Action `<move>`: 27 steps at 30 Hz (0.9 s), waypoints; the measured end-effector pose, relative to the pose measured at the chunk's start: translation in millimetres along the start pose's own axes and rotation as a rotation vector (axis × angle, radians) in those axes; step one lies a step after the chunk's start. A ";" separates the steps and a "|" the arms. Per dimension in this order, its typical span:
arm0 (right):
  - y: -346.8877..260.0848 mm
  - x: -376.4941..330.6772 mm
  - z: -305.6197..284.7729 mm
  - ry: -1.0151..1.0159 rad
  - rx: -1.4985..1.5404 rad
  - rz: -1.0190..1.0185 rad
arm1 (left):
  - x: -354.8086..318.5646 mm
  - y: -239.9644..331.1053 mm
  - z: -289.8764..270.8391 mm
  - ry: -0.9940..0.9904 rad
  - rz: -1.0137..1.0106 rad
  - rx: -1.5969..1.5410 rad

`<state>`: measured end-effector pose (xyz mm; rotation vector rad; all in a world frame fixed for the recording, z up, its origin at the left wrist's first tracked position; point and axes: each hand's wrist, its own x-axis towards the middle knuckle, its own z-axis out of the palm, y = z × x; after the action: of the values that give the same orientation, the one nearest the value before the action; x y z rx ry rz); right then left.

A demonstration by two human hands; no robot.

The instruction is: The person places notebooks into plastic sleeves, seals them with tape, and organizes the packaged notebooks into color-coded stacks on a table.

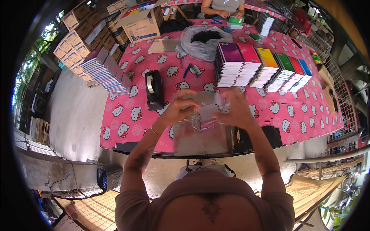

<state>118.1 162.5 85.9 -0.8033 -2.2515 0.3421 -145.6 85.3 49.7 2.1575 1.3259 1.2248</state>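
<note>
Between my hands, above the near part of the table, is a small stack of spiral notebooks (208, 114) in clear plastic film. The fingers of my left hand (180, 106) curl against the stack's left side. On the other side, my right hand (237, 108) grips the film at the stack's right end; motion blurs its fingers a little. Beneath them lies a pile of clear plastic sheets (200, 143) at the table's front edge. A black tape dispenser (155, 90) stands left of my left hand. Blue-handled pliers (187, 71) rest farther back.
Stacked spiral notebooks (234, 69) in several colours stand at the right, with another tall stack (106, 71) at the left edge. Behind are a plastic bag (206, 42) with dark contents and a cardboard box (142, 26). A person (227, 9) handles a green notebook across the pink table (127, 111).
</note>
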 end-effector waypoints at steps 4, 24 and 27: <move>65.5 -34.0 29.2 -0.270 0.319 -0.032 | 17.6 -1.8 23.6 0.071 0.125 0.059; 92.3 -18.9 92.2 -0.693 1.217 0.486 | -26.4 -33.7 77.6 0.006 -0.620 -0.691; 77.8 -14.8 81.2 -0.544 1.156 0.323 | -32.6 -23.5 78.2 0.113 -0.612 -0.646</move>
<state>104.2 212.4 -15.1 -0.4235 -1.8403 1.9616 -102.6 81.7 -26.9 1.1435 1.2604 1.2777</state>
